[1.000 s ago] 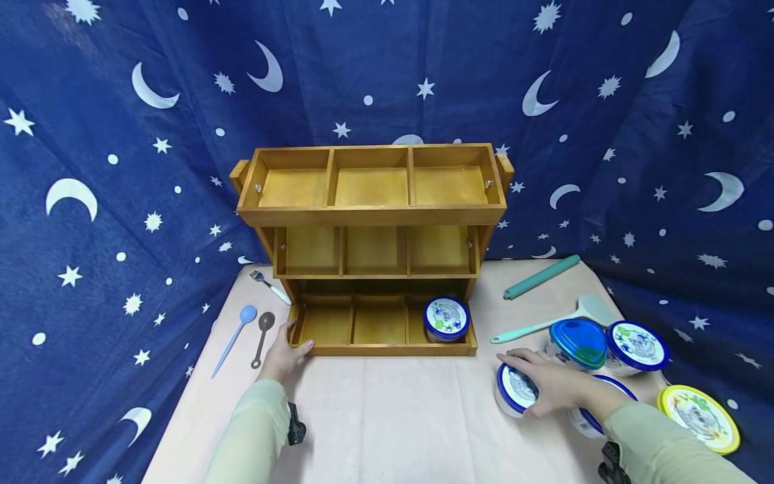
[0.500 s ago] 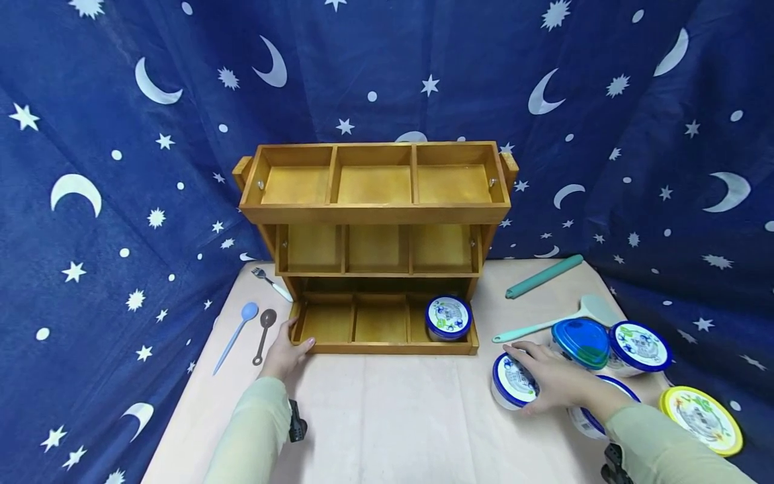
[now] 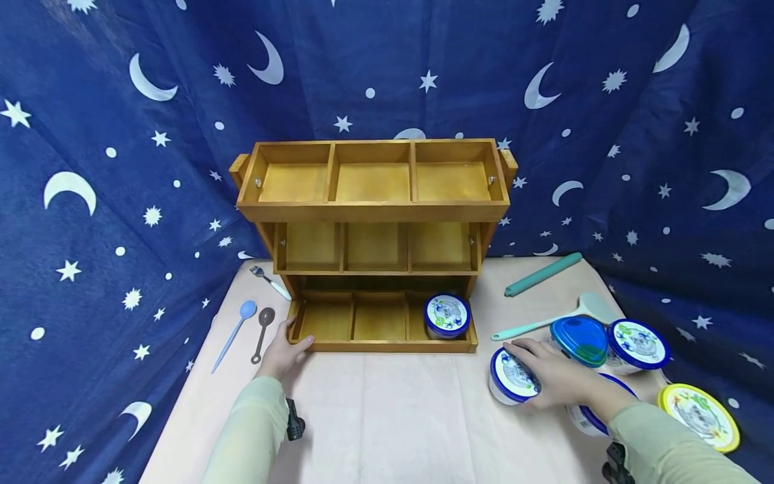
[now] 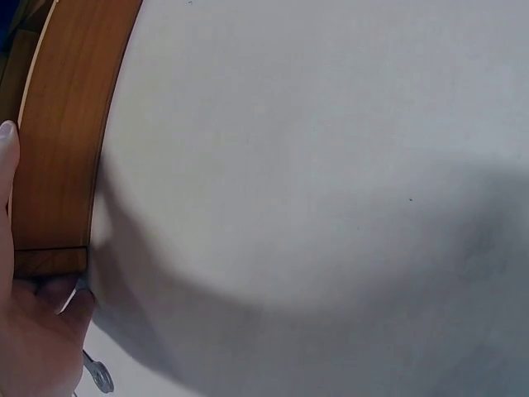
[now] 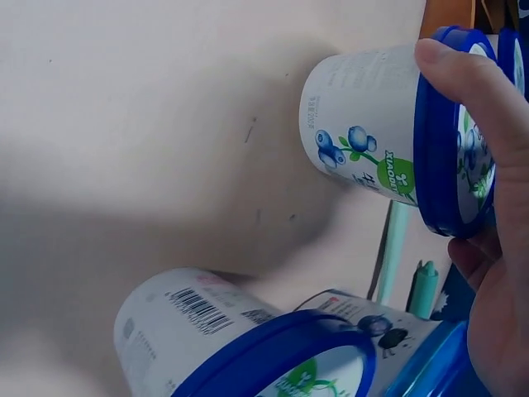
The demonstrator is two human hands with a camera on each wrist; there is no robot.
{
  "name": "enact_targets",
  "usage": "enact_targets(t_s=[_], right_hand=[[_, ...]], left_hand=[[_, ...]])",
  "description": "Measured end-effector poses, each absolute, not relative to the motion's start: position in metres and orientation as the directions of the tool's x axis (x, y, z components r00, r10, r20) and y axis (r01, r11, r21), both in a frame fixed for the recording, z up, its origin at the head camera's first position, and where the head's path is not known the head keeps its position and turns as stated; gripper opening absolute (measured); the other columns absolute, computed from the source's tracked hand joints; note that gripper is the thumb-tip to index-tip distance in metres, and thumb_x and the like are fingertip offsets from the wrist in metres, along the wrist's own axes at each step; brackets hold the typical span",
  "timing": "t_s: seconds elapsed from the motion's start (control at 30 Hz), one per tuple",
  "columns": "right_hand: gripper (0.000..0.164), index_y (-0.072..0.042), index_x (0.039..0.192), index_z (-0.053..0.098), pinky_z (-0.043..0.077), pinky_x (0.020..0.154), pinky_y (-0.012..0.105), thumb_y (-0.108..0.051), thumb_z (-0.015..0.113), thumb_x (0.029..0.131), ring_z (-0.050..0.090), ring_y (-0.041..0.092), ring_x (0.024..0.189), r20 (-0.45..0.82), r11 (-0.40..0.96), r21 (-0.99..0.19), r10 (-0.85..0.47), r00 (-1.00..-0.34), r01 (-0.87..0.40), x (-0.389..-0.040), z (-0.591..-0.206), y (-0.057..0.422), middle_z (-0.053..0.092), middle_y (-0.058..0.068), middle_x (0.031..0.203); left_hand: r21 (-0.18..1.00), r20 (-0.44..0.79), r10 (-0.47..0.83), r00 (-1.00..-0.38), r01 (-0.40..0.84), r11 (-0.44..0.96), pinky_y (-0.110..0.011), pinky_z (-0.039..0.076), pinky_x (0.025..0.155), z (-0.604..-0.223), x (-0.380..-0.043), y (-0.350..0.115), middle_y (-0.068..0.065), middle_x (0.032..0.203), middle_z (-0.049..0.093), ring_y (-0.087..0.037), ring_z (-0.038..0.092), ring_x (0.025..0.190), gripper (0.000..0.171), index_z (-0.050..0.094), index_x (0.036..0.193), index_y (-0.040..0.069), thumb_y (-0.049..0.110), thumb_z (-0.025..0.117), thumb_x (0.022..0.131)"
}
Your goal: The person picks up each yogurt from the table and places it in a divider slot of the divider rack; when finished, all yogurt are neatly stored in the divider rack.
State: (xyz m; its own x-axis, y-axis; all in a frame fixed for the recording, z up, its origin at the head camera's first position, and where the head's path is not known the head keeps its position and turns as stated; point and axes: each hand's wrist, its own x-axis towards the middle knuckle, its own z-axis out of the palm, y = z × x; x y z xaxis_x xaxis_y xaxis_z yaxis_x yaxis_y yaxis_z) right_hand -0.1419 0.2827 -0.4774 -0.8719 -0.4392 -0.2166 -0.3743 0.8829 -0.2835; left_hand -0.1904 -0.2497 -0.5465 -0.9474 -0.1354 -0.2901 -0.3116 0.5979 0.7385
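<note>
My right hand (image 3: 559,376) grips a white tub (image 5: 364,124) by its blue lid, thumb on one side and fingers on the other. Blueberries are printed on the tub, which is upright at the right of the table. At the left front corner of a three-tier wooden organizer (image 3: 375,214), my left hand (image 3: 281,356) holds the bottom tray. Its thumb lies over the front wall and its fingers wrap the side; in the left wrist view they partly hide the corner. Another blue-lidded tub (image 3: 447,314) sits in the bottom tray's right compartment.
Right of my right hand stand a blue-topped container (image 3: 579,341), more blue-lidded tubs (image 3: 637,344) and a yellow-lidded tub (image 3: 698,417). Behind them lie a pale green spatula (image 3: 544,326) and a green rod (image 3: 543,274). A fork (image 3: 270,282), blue spoon (image 3: 234,335) and brown spoon (image 3: 263,333) lie left.
My right hand and the tub it grips have shifted slightly left and away from me. My left hand keeps its place on the organizer's corner.
</note>
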Motion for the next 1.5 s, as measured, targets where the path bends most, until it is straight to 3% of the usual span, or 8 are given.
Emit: enact_targets(t_s=[0.5,0.77,1.17,1.5], right_hand=[[0.105,-0.017,0.143,0.037,0.042,0.088,0.061,-0.060,0.080,0.058,0.038,0.039,0.123,-0.207,0.845,-0.379,-0.475,-0.855,-0.377,-0.146,-0.452,0.247,0.034,0.013,0.140],[0.104,-0.015,0.144,0.036,0.041,0.092,0.058,-0.055,0.082,0.059,0.035,0.035,0.125,-0.146,0.803,-0.394,-0.536,-0.832,-0.448,-0.148,-0.441,0.227,0.034,0.012,0.142],[0.103,-0.010,0.145,0.035,0.042,0.092,0.055,-0.051,0.082,0.062,0.031,0.035,0.126,-0.063,0.735,-0.442,-0.598,-0.799,-0.515,-0.158,-0.426,0.191,0.033,0.013,0.140],[0.103,-0.012,0.145,0.034,0.040,0.095,0.054,-0.051,0.082,0.062,0.027,0.035,0.129,-0.021,0.707,-0.448,-0.620,-0.784,-0.547,-0.171,-0.422,0.161,0.032,0.014,0.142]], left_hand=[[0.733,-0.302,-0.151,-0.941,-0.331,0.594,-0.058,0.025,0.104,-0.548,-0.189,-0.256,-0.030,0.141,0.036,-0.047,0.034,0.127,0.085,0.013,0.150,0.018,0.042,0.064,0.087],[0.732,-0.316,-0.135,-0.939,-0.331,0.596,-0.058,0.019,0.107,-0.548,-0.191,-0.256,-0.026,0.150,0.021,-0.047,0.023,0.133,0.090,0.006,0.152,0.020,0.043,0.063,0.087],[0.733,-0.322,-0.129,-0.938,-0.333,0.594,-0.058,0.020,0.106,-0.546,-0.192,-0.257,-0.030,0.147,0.023,-0.049,0.026,0.130,0.091,0.004,0.152,0.017,0.040,0.064,0.087],[0.744,-0.343,-0.114,-0.933,-0.343,0.573,-0.058,0.019,0.106,-0.542,-0.193,-0.255,-0.029,0.148,0.022,-0.049,0.025,0.131,0.090,0.005,0.151,0.015,0.038,0.064,0.088]])
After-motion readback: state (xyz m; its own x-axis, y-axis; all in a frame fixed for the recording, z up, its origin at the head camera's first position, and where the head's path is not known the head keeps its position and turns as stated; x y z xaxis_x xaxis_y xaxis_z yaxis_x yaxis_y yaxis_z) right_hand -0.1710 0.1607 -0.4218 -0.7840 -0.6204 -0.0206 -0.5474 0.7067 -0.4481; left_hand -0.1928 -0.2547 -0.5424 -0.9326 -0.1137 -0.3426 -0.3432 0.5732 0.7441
